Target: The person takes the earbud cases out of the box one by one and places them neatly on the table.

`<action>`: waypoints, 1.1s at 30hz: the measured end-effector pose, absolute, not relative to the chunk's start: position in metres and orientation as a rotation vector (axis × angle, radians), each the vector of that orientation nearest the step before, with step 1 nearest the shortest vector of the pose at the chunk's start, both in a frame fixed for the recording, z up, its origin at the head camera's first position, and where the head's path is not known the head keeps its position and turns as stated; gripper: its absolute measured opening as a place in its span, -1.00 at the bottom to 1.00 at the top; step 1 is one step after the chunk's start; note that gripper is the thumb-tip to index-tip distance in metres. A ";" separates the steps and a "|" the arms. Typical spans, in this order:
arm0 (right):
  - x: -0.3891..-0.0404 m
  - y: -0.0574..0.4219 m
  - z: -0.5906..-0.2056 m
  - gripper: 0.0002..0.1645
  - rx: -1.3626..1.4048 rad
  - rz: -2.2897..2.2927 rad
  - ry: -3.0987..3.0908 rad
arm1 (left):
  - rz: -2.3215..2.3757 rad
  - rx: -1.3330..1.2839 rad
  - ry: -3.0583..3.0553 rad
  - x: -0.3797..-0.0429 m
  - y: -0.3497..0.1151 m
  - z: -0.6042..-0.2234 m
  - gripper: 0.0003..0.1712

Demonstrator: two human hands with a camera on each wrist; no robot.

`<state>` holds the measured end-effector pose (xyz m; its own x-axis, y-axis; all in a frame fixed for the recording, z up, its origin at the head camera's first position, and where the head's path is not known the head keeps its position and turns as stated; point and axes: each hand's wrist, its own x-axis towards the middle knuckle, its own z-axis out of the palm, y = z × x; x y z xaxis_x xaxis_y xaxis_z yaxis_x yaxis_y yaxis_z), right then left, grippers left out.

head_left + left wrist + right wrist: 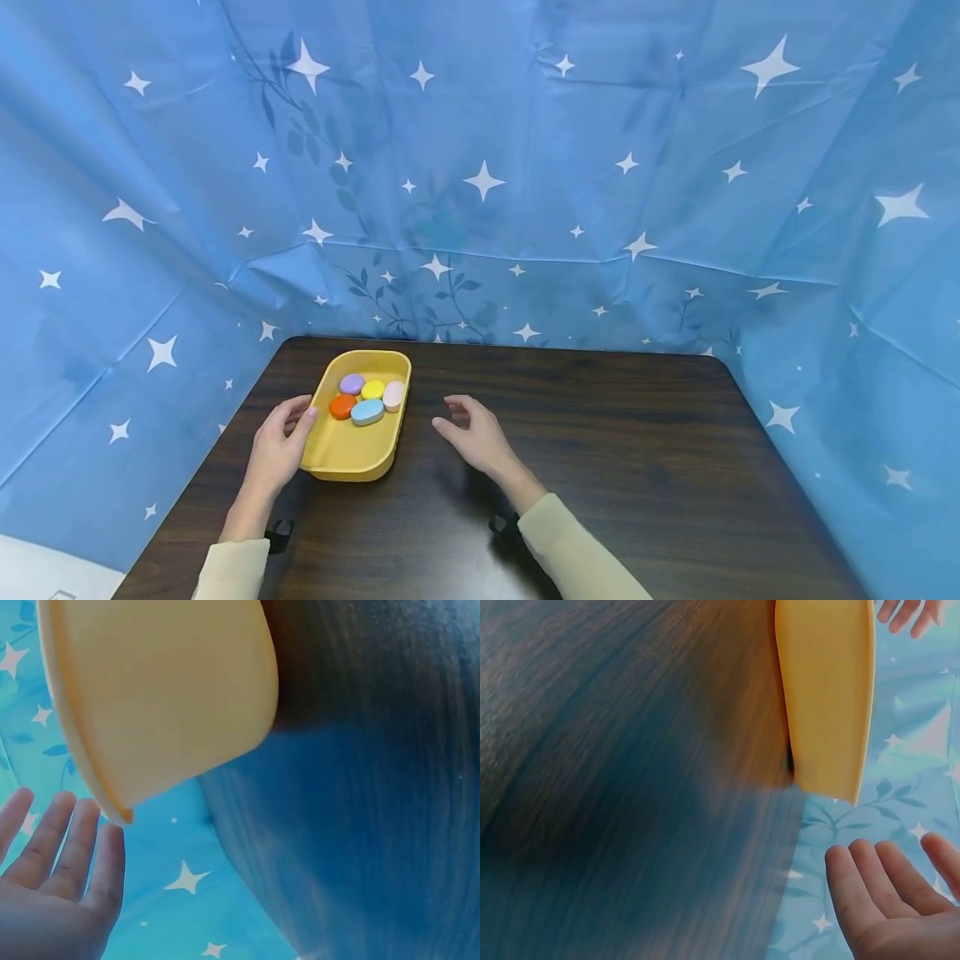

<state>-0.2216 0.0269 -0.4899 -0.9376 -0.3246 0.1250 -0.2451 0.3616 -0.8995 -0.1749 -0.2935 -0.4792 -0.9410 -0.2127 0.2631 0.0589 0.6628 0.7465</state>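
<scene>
A yellow rectangular tray (347,454) with rounded corners stands on the left part of the table. Inside it lie several smooth rounded pieces: purple (352,383), yellow (372,390), pale pink (393,396), orange-red (342,407) and light blue (367,412). My left hand (274,450) is at the tray's left rim, its thumb by the edge; in the left wrist view its fingers (71,855) extend loosely beside the tray's corner. Whether they touch it I cannot tell. To the tray's right, my right hand (478,437) hovers apart from it, fingers relaxed and holding nothing.
The dark wood-grain table (637,467) stretches off to the right. Behind and on both sides hangs a blue curtain (525,125) with white stars and leaf patterns. Each wrist carries a black strap device (280,536). A white surface (45,575) shows at lower left.
</scene>
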 end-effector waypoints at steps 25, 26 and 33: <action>-0.218 -0.018 -0.497 -0.34 -0.464 -1.649 2.464 | -1.580 0.285 -2.636 -0.187 -0.321 -0.508 -0.34; -0.217 -0.020 -0.497 -0.35 -0.468 -1.651 2.460 | -1.595 0.283 -2.635 -0.188 -0.322 -0.509 -0.34; -0.217 -0.032 -0.499 -0.35 -0.449 -1.637 2.441 | -1.671 0.247 -2.616 -0.191 -0.323 -0.512 -0.34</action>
<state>-0.2168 -0.0318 -0.4993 -0.9405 -0.3388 0.0275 -0.1541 0.3529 -0.9229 -0.1907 -0.3230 -0.5117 -0.9871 -0.1479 -0.0617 -0.1182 0.4119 0.9035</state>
